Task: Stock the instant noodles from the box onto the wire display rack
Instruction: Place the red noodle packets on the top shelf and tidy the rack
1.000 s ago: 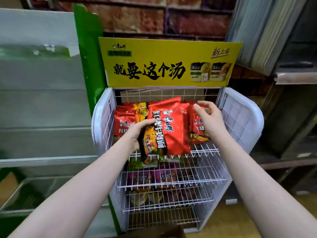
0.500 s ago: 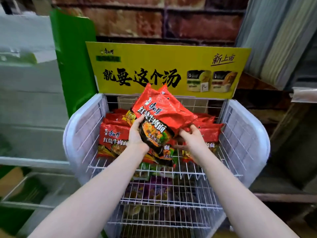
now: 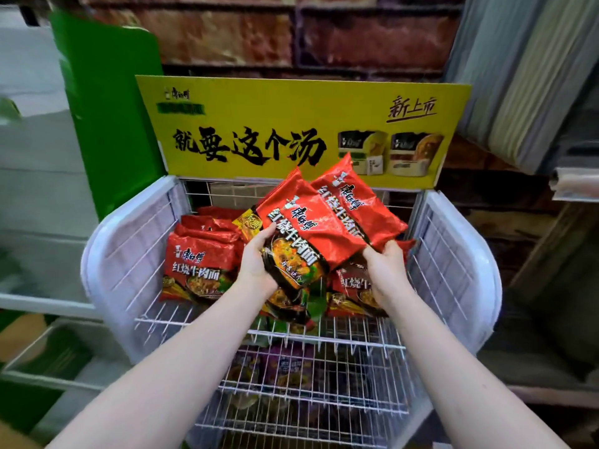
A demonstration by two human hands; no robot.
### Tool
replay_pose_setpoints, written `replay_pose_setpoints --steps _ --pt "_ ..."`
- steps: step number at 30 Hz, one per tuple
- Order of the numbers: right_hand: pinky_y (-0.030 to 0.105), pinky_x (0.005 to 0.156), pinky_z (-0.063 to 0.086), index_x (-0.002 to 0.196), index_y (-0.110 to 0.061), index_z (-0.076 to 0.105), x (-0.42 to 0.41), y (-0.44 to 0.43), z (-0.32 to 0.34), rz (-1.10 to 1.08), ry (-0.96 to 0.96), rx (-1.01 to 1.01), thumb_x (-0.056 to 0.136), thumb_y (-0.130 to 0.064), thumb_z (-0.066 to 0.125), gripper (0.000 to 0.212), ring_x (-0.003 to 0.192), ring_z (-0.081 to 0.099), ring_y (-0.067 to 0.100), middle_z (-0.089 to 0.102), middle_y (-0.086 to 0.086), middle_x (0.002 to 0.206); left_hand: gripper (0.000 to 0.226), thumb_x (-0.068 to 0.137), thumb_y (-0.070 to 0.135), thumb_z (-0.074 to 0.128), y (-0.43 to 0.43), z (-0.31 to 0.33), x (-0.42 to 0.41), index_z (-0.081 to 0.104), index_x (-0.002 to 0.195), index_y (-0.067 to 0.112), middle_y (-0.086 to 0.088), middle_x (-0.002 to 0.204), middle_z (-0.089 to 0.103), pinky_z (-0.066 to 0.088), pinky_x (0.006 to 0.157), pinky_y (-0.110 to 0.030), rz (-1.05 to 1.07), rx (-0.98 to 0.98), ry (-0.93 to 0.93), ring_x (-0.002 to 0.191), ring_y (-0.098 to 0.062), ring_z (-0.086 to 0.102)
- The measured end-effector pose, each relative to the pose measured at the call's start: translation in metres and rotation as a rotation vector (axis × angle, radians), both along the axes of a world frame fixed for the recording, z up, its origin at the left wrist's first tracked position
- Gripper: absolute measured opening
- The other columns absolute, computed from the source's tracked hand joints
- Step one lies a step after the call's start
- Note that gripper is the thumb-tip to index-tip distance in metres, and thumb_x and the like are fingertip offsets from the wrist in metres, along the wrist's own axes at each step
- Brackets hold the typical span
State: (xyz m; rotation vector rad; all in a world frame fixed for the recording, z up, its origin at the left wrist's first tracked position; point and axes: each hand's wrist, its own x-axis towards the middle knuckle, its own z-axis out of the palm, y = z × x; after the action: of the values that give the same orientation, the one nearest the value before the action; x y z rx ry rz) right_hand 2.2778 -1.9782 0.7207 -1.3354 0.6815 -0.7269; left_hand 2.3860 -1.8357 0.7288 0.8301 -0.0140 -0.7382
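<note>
A white wire display rack [image 3: 136, 254] stands in front of me under a yellow sign. Red instant noodle packs lie on its top shelf, one stack [image 3: 201, 264] at the left and more under my hands. My left hand [image 3: 256, 257] grips the lower left edge of a red noodle pack [image 3: 301, 234] that is tilted up above the shelf. My right hand [image 3: 384, 270] holds the bottom corner of a second red pack [image 3: 359, 209], which overlaps behind the first. The box is not in view.
Purple noodle packs [image 3: 285, 367] fill the wire shelf below. A green panel [image 3: 107, 108] and a grey shelving unit [image 3: 39, 196] stand to the left. A brick wall is behind, and dark shelving [image 3: 551, 286] is on the right.
Both hands lifted the red packs off the shelf and fanned them apart; the right hand took hold of the rear pack's bottom corner. The view moved closer to the rack.
</note>
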Motion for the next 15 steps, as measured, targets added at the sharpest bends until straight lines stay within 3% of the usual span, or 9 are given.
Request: replay_pose_setpoints --steps 2,5,9,13,15 --pt "0.053 0.090 0.051 0.097 -0.022 0.055 -0.008 -0.009 0.001 0.002 0.018 -0.026 0.081 -0.026 0.070 0.022 0.100 0.064 0.026 0.066 0.006 0.108 0.023 0.086 0.027 0.058 -0.003 -0.002 0.002 0.066 0.100 0.009 -0.013 0.087 0.073 0.052 0.081 -0.044 -0.004 0.014 0.013 0.086 -0.031 0.066" --pt "0.051 0.093 0.050 0.095 -0.025 0.055 -0.023 -0.018 0.000 0.005 0.077 -0.080 0.084 -0.022 0.069 0.019 0.103 0.062 0.024 0.065 0.004 0.110 0.020 0.084 0.025 0.057 -0.008 -0.003 0.007 0.067 0.092 0.009 -0.012 0.084 0.072 0.049 0.089 -0.046 -0.023 0.043 0.029 0.085 -0.031 0.065" --pt "0.042 0.094 0.049 0.118 -0.009 0.057 -0.034 -0.026 -0.010 -0.033 0.172 -0.173 0.084 -0.014 0.068 0.035 0.103 0.063 0.025 0.066 0.008 0.111 0.019 0.085 0.023 0.055 -0.016 -0.002 0.009 0.066 0.091 0.008 -0.012 0.083 0.072 0.048 0.090 -0.046 -0.056 0.047 0.029 0.084 -0.032 0.064" --pt "0.039 0.093 0.049 0.117 -0.009 0.059 -0.040 -0.026 -0.018 -0.083 0.242 -0.197 0.086 -0.009 0.064 0.032 0.101 0.063 0.025 0.066 0.009 0.109 0.026 0.081 0.025 0.060 -0.025 -0.007 0.006 0.066 0.101 0.009 -0.013 0.109 0.068 0.046 0.095 -0.049 -0.091 0.079 0.042 0.101 -0.034 0.063" --pt "0.042 0.096 0.048 0.115 -0.010 0.058 -0.042 -0.027 -0.020 -0.100 0.283 -0.218 0.086 -0.007 0.063 0.029 0.102 0.062 0.026 0.065 0.007 0.106 0.026 0.082 0.028 0.060 -0.030 -0.012 0.003 0.066 0.100 0.010 -0.013 0.108 0.069 0.049 0.089 -0.047 -0.108 0.085 0.060 0.098 -0.033 0.064"
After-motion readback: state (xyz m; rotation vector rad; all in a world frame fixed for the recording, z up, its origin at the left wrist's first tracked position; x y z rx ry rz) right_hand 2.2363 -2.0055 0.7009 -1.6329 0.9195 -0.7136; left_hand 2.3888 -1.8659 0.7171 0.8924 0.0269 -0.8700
